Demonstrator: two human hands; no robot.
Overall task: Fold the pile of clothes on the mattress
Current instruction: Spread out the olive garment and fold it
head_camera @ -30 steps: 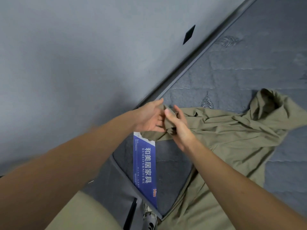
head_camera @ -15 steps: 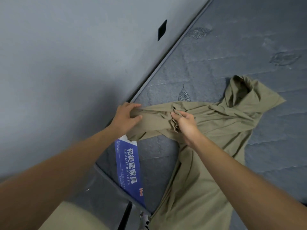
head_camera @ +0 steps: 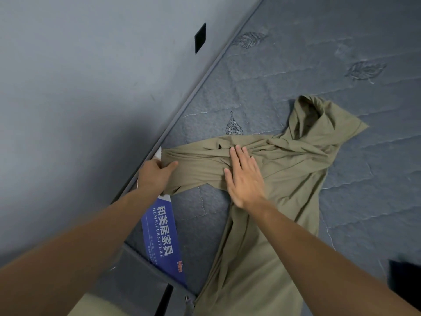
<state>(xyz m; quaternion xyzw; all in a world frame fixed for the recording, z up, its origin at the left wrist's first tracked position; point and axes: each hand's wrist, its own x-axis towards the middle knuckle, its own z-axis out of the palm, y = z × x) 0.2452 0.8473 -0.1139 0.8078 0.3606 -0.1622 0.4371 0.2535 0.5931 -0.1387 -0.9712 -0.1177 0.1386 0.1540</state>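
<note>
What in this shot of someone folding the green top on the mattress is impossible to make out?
- Olive garment, head view: its lower part runs off the bottom edge.
- Left hand: its fingertips are tucked under the sleeve end it grips.
- Blue label: the small print is too tiny to read.
- Dark object: cut by the right edge, unidentifiable.

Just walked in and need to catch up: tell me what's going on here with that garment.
A person is folding an olive-green garment spread on a grey quilted mattress. The left hand grips the end of one part of it at the mattress edge beside the wall, pulling it out straight. The right hand lies flat on the cloth with fingers straight. The garment remains wrinkled and bunched, not yet folded.
</note>
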